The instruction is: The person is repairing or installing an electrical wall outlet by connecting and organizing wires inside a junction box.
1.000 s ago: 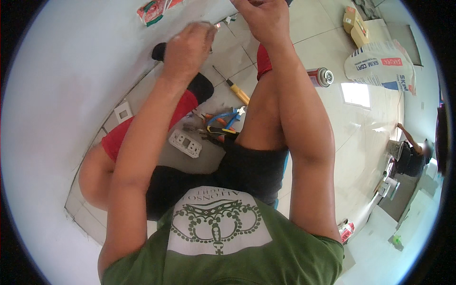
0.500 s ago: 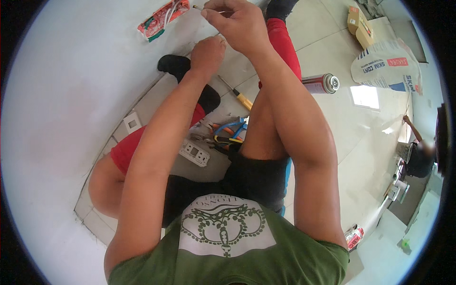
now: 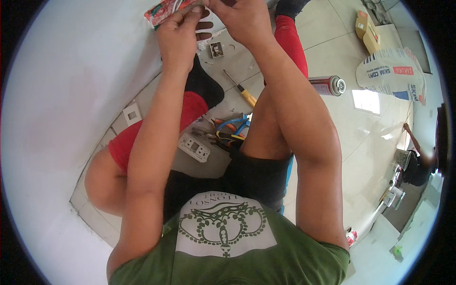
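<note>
An orange-red wall box [image 3: 164, 11] with white and green wires sits in the white wall at the top left. Just in front of it, the thumb and forefinger of my left hand [image 3: 179, 40] pinch the end of a wire, while its other fingers stick out to the right. My right hand [image 3: 247, 23] is closed in a pinch beside it on the same thin wire, mostly hidden by the fingers. Between my legs lies a white socket outlet [image 3: 194, 147], and a white square cover frame [image 3: 132, 114] rests against the wall.
A yellow-handled screwdriver [image 3: 246, 96], blue-handled pliers [image 3: 242, 126] and a small box of screws [image 3: 216, 49] lie on the tiles. To the right are a spray can [image 3: 327, 86], a yellow carton [image 3: 368, 31] and a white sack [image 3: 392, 76]. Another person [image 3: 418, 161] works far right.
My left hand has moved up and left to the wall box and now pinches near the wire's end. My right hand has shifted slightly up and right. The small box of screws has come into view.
</note>
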`<state>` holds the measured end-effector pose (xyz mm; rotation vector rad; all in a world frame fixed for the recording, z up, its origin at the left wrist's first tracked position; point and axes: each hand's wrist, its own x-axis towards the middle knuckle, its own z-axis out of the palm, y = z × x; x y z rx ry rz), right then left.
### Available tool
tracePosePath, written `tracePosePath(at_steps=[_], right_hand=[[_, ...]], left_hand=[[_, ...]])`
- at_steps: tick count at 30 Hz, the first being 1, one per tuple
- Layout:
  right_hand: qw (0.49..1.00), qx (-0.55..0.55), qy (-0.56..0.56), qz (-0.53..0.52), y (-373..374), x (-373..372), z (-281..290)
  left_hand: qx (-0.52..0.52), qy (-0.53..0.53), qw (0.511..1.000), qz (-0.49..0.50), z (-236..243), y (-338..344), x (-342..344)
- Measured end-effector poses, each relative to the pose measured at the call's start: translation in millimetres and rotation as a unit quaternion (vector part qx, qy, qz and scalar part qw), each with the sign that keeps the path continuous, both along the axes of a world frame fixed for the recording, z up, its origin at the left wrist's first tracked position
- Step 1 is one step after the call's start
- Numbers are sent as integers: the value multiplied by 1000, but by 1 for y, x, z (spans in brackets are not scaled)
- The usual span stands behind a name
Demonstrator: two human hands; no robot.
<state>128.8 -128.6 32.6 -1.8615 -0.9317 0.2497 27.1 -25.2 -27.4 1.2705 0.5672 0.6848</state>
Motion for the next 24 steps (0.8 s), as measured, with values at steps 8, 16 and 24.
tracePosePath(at_steps=[8, 16, 24], right_hand=[[998, 28, -60, -2, 1, -2, -6], [996, -13, -88, -25, 6, -10, -3], [990, 47, -134, -5, 7, -8, -10]], left_hand=[[-106, -67, 992, 9, 24, -13, -1], [-186, -98, 977, -34, 30, -12, -4], [-185, -116, 975, -38, 24, -10, 0]])
